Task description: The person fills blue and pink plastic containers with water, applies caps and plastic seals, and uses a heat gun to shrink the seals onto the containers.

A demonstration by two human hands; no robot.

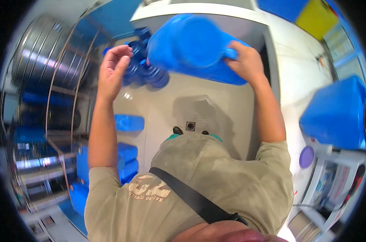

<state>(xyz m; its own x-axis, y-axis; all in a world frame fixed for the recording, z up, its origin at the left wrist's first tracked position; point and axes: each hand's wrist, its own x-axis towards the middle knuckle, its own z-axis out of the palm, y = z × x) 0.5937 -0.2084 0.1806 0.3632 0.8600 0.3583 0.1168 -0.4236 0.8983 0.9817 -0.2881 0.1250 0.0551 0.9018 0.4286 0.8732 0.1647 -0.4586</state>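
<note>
A blue plastic water container (pixel 171 45) with a large round lid or cap is tilted in front of me, above the tiled floor. My right hand (pixel 246 63) grips it at a small blue projecting part on its right side; whether that is a handle or a spout is hard to tell. To the left of the container, my left hand (pixel 113 71) is raised with its palm turned inward. Its fingers are slightly curled, the thumb stands apart, and nothing is in it. Blur softens the container's outline.
Several round blue water bottles (pixel 155 75) stand on the floor beyond my left hand. Blue containers (pixel 128 160) are stacked at left, near a metal rack and a steel tank (pixel 39 51). Another blue container (pixel 334 115) sits at right. A floor drain (pixel 190 126) lies by my feet.
</note>
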